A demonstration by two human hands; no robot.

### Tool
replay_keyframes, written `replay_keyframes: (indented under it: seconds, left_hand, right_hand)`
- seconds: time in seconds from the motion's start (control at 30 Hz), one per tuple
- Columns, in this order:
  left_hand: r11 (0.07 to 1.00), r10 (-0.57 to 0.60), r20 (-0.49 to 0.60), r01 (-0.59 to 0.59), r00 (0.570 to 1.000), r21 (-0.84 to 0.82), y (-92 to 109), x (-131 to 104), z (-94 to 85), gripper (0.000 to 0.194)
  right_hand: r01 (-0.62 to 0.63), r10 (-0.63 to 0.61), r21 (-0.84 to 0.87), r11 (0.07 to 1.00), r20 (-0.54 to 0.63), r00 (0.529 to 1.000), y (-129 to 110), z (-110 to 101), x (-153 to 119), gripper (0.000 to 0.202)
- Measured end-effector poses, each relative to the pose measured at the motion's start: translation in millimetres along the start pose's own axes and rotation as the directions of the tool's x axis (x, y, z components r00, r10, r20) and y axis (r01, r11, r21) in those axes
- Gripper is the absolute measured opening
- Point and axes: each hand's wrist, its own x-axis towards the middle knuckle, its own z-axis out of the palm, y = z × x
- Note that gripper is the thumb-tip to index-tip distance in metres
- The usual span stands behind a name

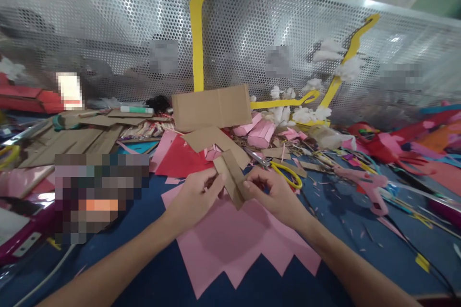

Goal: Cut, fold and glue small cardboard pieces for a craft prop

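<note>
Between my hands is a small folded strip of brown cardboard (233,177), creased lengthwise and tilted. My left hand (203,189) pinches its left edge between thumb and fingers. On the opposite edge, my right hand (268,192) grips with thumb and curled fingers. Beneath both hands lies a pink paper sheet (230,240) with a zigzag near edge. Scissors with yellow handles (286,175) rest just beyond my right hand. Red paper (183,156) lies past my left hand, partly under a flat cardboard piece (216,141).
A pink glue gun (370,184) with a black cord lies at the right. Cardboard sheets (72,141) are piled at the left, near a glue stick (137,110). A cardboard box (212,108) and pink paper shapes (261,133) stand before a perforated metal panel (237,33).
</note>
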Motion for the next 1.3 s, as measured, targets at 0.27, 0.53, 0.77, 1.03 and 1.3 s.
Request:
replay_keyframes:
  seconds: [0.27,0.53,0.77,1.03,1.3]
  left_hand:
    - [0.997,0.003,0.129,0.007,0.992,-0.077,-0.8,-2.2,7.8,0.037]
    - [0.988,-0.023,0.156,0.046,0.987,-0.145,-10.7,-0.6,12.0,0.037]
    - [0.996,-0.007,0.133,0.019,0.991,-0.092,-5.4,-0.5,7.8,0.036]
    - [0.998,-0.012,0.119,0.018,0.993,-0.053,-5.9,-0.3,8.0,0.037]
    - [0.998,-0.004,0.151,0.013,0.989,-0.057,-1.9,-1.7,7.2,0.036]
  right_hand:
    - [0.017,-0.017,-0.001,1.0,-0.045,0.999,5.0,2.8,-1.2,0.02]
    - [-0.009,0.009,-0.007,1.0,-0.047,0.999,6.4,5.6,-4.6,0.017]
    - [0.007,-0.005,0.06,0.998,-0.037,0.999,10.4,5.6,-2.5,0.019]
    - [-0.018,0.019,0.048,0.999,-0.025,1.0,5.4,5.2,-3.5,0.02]
    - [-0.019,0.019,-0.007,1.0,-0.031,0.999,7.2,8.8,-4.9,0.018]
